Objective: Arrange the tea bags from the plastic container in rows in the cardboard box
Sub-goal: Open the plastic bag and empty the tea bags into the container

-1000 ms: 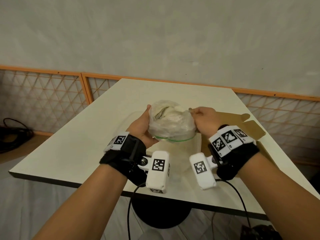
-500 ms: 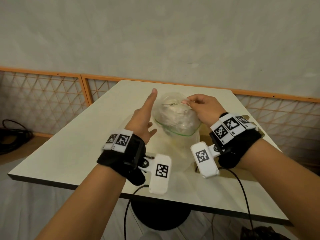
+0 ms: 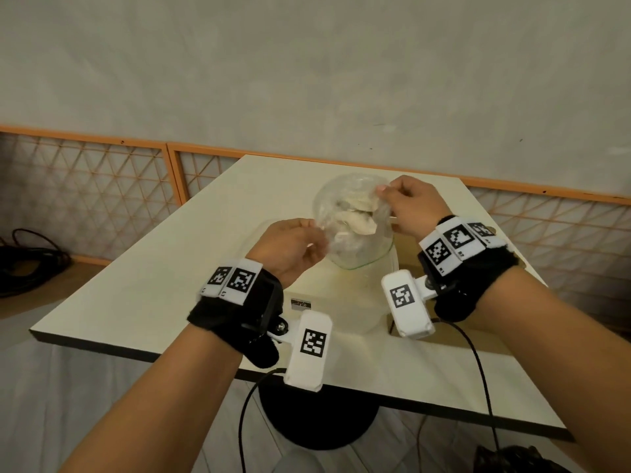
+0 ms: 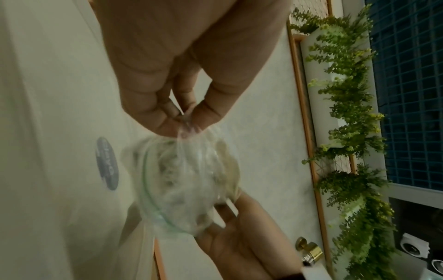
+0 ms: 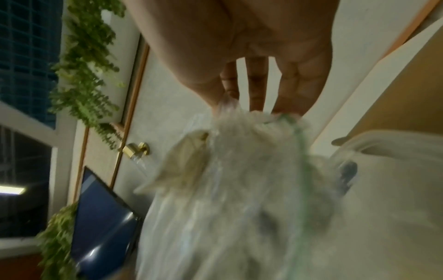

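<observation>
A clear plastic bag (image 3: 351,230) with a green zip line hangs mouth-down over the table, with pale tea bags (image 3: 356,220) bunched inside. My left hand (image 3: 316,238) pinches the bag's left side, and the left wrist view shows that pinch (image 4: 184,121) on crumpled film. At the upper right corner my right hand (image 3: 380,192) pinches the bag too. Under the bag stands a translucent plastic container (image 3: 372,322). The cardboard box (image 3: 408,257) lies to the right, mostly hidden behind my right wrist. In the right wrist view a tea bag (image 5: 187,174) shows at the side of the blurred bag (image 5: 251,189).
The white table (image 3: 136,285) stands on a black pedestal, its near edge close to my forearms. Cables hang from both wrist cameras below the table edge. An orange-framed lattice fence (image 3: 85,186) runs behind, with a black cable coil on the floor at left.
My left hand let go of the bag and opened, then came back and now pinches its left side. The right hand lifted the bag higher and farther from me.
</observation>
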`<state>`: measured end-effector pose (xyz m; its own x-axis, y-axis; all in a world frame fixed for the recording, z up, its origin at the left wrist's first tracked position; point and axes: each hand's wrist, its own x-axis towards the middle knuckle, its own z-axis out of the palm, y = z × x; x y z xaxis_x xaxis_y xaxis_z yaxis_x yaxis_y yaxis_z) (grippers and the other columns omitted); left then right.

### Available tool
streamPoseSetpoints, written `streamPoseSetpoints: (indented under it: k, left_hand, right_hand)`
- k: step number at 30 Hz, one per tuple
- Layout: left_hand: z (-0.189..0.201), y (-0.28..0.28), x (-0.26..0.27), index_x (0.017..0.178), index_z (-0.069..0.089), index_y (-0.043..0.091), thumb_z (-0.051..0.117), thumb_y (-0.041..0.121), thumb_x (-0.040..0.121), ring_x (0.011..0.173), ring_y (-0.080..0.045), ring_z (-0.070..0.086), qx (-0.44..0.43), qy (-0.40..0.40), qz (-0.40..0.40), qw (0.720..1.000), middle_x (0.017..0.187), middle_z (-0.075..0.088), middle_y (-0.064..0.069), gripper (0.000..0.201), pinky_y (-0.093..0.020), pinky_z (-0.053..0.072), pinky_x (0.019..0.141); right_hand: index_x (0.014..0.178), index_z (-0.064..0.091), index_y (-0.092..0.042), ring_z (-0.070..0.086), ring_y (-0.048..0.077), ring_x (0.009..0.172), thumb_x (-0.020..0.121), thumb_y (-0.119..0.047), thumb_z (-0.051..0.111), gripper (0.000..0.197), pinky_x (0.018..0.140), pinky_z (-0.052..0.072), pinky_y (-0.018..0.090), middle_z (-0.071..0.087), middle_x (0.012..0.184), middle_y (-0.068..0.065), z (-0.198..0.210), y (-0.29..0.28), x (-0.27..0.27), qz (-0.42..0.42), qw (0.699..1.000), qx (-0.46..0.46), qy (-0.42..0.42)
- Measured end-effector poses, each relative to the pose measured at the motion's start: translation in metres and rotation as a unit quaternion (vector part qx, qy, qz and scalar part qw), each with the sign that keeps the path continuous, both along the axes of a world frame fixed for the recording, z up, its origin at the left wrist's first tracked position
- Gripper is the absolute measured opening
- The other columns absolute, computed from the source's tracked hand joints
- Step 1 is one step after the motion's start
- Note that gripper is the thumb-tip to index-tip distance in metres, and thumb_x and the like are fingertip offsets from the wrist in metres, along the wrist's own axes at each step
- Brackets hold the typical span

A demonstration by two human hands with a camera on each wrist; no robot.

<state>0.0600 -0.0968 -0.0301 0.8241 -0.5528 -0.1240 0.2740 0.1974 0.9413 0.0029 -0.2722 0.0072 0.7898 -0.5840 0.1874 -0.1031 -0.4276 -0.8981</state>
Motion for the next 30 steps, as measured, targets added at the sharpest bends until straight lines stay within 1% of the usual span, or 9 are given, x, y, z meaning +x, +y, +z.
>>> streamPoseSetpoints:
  k: [5,7,10,13,16,21,24,27,30]
  left_hand:
    - [-0.004,0.007,0.005,0.062,0.046,0.012,0.043,-0.006,0.081,0.07,-0.017,0.047,0.037,0.052,0.048,0.997,0.079,0.048,-0.005,0.027,-0.025,0.046,0.061]
    - [-0.002,0.007,0.004,0.071,0.055,0.011,0.051,0.01,0.078,0.087,-0.027,0.053,0.028,0.088,0.01,0.996,0.096,0.054,-0.007,0.008,-0.037,0.046,0.08]
    - [0.0,0.005,0.009,0.118,0.065,0.017,0.066,0.045,0.073,0.112,-0.033,0.061,-0.003,0.089,-0.089,0.992,0.123,0.064,-0.007,0.053,-0.05,0.043,0.097]
    - [0.001,-0.001,0.015,0.128,0.059,0.024,0.063,0.066,0.072,0.115,-0.029,0.061,0.015,0.064,-0.085,0.994,0.127,0.063,-0.005,0.07,-0.052,0.044,0.1]
    - [0.002,-0.006,0.014,0.127,0.059,0.021,0.056,0.065,0.081,0.112,-0.027,0.063,0.028,0.046,-0.084,0.995,0.123,0.065,-0.007,0.064,-0.047,0.045,0.1]
    - [0.005,-0.016,0.006,0.118,0.064,0.013,0.051,0.055,0.09,0.105,-0.026,0.066,0.021,0.04,-0.045,0.998,0.116,0.068,-0.011,0.052,-0.04,0.05,0.094]
    - [0.003,-0.018,0.004,0.112,0.066,0.011,0.046,0.05,0.094,0.095,-0.024,0.067,-0.004,0.088,-0.027,0.996,0.107,0.07,-0.012,0.047,-0.036,0.053,0.077]
    - [0.0,-0.016,0.011,0.126,0.058,0.01,0.042,0.048,0.096,0.113,-0.03,0.061,-0.052,0.102,-0.026,0.993,0.126,0.062,-0.016,0.051,-0.047,0.046,0.097]
    - [0.006,-0.014,0.008,0.131,0.055,0.012,0.05,0.042,0.094,0.121,-0.031,0.056,-0.07,0.062,-0.078,0.993,0.131,0.059,-0.012,0.047,-0.05,0.039,0.106]
  right_hand:
    - [0.074,0.047,-0.012,0.065,0.024,0.078,0.095,-0.024,0.05,0.025,0.053,0.056,0.027,0.061,0.089,0.009,-0.008,0.001,-0.008,0.036,0.982,0.184,0.025]
    - [0.074,0.049,-0.012,0.065,0.026,0.077,0.094,-0.025,0.052,0.024,0.056,0.054,0.028,0.06,0.091,0.011,-0.015,0.005,-0.007,0.051,0.976,0.21,0.029]
    - [0.077,0.056,-0.012,0.067,0.028,0.086,0.089,-0.037,0.058,0.027,0.066,0.056,0.032,0.063,0.101,0.013,-0.018,0.008,-0.008,0.069,0.979,0.183,0.049]
    - [0.092,0.056,-0.017,0.065,0.019,0.092,0.081,-0.058,0.056,0.042,0.083,0.053,0.036,0.064,0.101,0.002,-0.012,0.008,-0.008,0.07,0.989,0.103,0.077]
    - [0.112,0.053,-0.03,0.058,0.014,0.101,0.08,-0.066,0.05,0.048,0.088,0.051,0.038,0.057,0.112,-0.008,-0.003,0.003,-0.004,0.081,0.994,0.035,0.07]
    - [0.086,0.067,-0.022,0.066,0.019,0.086,0.089,-0.039,0.057,0.02,0.069,0.055,0.027,0.069,0.093,0.001,0.002,0.006,0.003,0.108,0.989,0.002,0.098]
    - [0.099,0.063,-0.016,0.064,0.02,0.087,0.09,-0.044,0.054,0.032,0.071,0.056,0.029,0.066,0.102,0.005,0.006,0.006,0.004,0.071,0.991,0.018,0.115]
    - [0.103,0.056,-0.024,0.063,0.022,0.097,0.087,-0.057,0.047,0.038,0.082,0.055,0.037,0.061,0.11,0.003,0.005,0.006,0.0,0.113,0.974,0.104,0.169]
    - [0.116,0.056,-0.015,0.064,0.022,0.09,0.092,-0.043,0.05,0.037,0.064,0.059,0.032,0.062,0.115,0.009,-0.002,0.009,-0.003,0.129,0.965,0.176,0.146]
